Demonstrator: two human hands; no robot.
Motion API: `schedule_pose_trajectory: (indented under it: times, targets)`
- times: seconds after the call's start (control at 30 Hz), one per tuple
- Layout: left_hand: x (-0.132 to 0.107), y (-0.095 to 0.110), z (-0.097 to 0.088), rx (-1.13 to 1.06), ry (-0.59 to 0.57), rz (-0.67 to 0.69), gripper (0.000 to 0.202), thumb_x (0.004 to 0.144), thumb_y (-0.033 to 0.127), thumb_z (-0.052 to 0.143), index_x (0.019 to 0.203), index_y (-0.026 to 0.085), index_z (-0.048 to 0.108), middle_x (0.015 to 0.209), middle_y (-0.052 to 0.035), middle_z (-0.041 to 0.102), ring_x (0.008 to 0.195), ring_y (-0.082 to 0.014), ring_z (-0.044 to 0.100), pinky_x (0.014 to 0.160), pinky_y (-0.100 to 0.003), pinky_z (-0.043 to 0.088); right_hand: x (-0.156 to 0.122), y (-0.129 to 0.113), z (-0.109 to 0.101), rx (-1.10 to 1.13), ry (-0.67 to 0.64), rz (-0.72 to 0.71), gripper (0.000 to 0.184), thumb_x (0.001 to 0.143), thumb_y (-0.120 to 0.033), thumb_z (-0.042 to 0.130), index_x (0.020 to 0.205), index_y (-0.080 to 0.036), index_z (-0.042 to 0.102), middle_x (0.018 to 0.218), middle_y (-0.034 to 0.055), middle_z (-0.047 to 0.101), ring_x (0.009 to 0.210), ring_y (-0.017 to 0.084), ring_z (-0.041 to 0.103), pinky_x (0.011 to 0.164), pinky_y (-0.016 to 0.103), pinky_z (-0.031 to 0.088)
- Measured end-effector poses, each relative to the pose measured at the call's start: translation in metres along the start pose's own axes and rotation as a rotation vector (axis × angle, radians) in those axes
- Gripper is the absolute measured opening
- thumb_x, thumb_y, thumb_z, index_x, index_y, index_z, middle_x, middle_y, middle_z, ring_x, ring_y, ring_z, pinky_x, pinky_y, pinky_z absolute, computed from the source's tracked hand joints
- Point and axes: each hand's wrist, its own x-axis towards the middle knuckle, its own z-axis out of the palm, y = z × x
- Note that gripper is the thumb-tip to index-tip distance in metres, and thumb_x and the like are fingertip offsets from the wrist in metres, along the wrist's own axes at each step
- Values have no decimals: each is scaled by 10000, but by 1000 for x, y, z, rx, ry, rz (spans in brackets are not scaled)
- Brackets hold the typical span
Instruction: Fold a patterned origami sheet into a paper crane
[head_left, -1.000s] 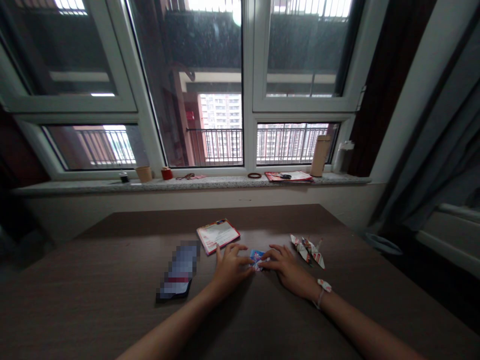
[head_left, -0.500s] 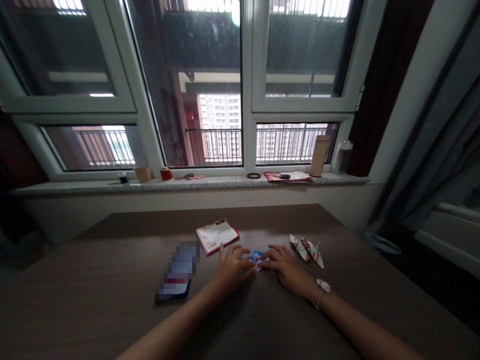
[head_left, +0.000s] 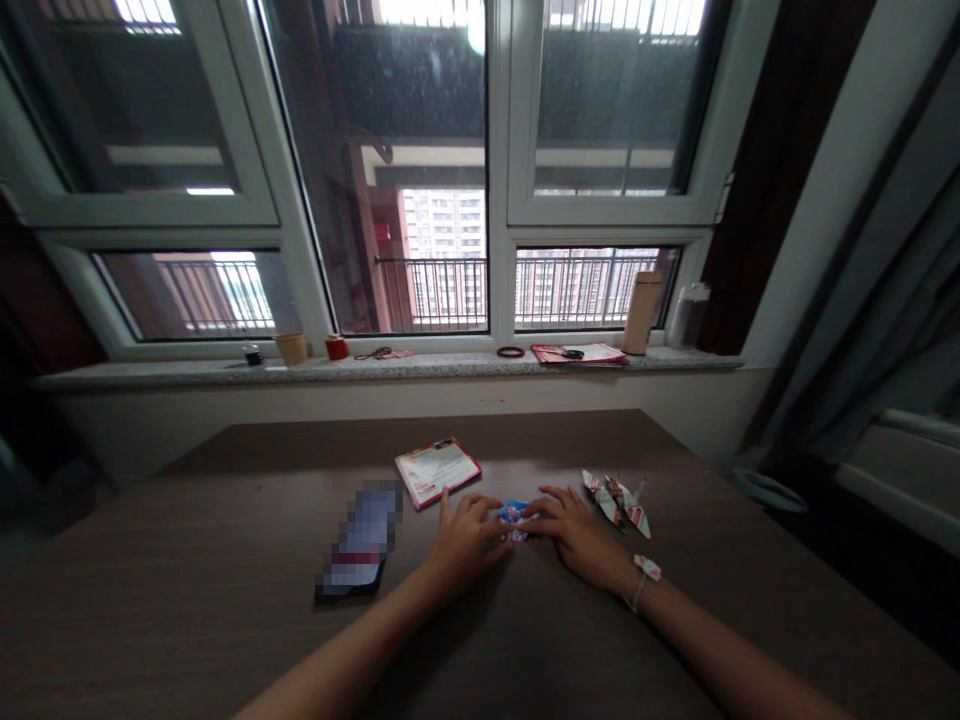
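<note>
A small blue, red and white piece of folded paper [head_left: 514, 518] lies on the brown table [head_left: 225, 620] between my hands. My left hand [head_left: 465, 540] presses on its left side with curled fingers. My right hand [head_left: 574, 535] pinches its right edge; a bracelet sits on that wrist. A finished paper crane [head_left: 619, 500] of printed paper rests just right of my right hand. A stack of red-and-white paper sheets [head_left: 436, 470] lies beyond my left hand.
A dark flat object [head_left: 360, 545], blurred out, lies to the left of my left hand. The window sill [head_left: 390, 368] carries small cups, a ring, a booklet, a tan bottle [head_left: 643, 312] and a white bottle. A curtain hangs at the right.
Both hands stay on the folded paper; fingers shift slightly closer over it. The view tilts a little.
</note>
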Motion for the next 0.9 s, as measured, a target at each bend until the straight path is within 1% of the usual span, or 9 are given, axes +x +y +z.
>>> schedule_pose_trajectory:
  times: [0.07,0.13,0.23,0.3,0.37,0.53,0.73,0.9]
  targets:
    - [0,-1,-1,49,3,30,243,873,411,625,1111,440,660,1282,17,594,1225,-273,469,1064,-738,8,0,0,1,1,-1,2,692,813,13,359,1296,-452,528,1293,-42,577,1365,241,291,1140,577,139]
    - [1,0,-4,114,17,76,240,888,427,599,1120,439,660,1312,17,572,1254,-285,443,1070,-728,-50,-1,0,2,-7,8,-2,685,820,11,361,1296,-452,529,1298,-39,571,1367,244,284,1139,585,139]
    - [3,3,-11,180,3,166,292,865,470,619,1147,403,655,1356,-12,545,1299,-318,398,1062,-715,-130,-3,-1,3,-24,42,-29,665,821,12,374,1286,-432,547,1322,-28,551,1375,250,269,1140,591,144]
    - [4,4,-15,197,-12,190,296,867,487,609,1142,388,658,1374,-13,536,1311,-320,388,1061,-704,-159,-4,-2,2,-26,77,-42,636,814,16,388,1246,-406,590,1329,-16,542,1377,251,266,1142,585,158]
    - [5,4,-16,200,-23,196,288,867,502,603,1123,386,668,1379,-8,533,1317,-317,383,1067,-695,-161,-5,-3,1,-19,106,-49,583,826,5,401,1194,-385,630,1326,-6,542,1378,251,266,1142,579,172]
    - [5,2,-15,198,-22,172,268,859,511,609,1100,414,676,1364,6,541,1318,-314,381,1077,-695,-136,-4,-1,2,1,107,-43,371,905,-125,459,1074,-362,689,1278,-1,573,1367,253,294,1137,566,199]
    - [3,4,-18,196,-6,132,274,847,526,616,1100,438,676,1364,5,545,1324,-337,373,1065,-719,-121,0,3,7,2,56,-59,393,894,-66,424,1014,-324,693,1234,-6,603,1335,227,349,1135,556,192]
    - [3,7,-19,211,-14,134,267,853,527,607,1090,426,677,1367,9,547,1324,-336,379,1055,-713,-161,1,3,9,-6,39,-65,431,862,-25,421,1020,-323,688,1250,-9,596,1332,232,355,1136,572,165]
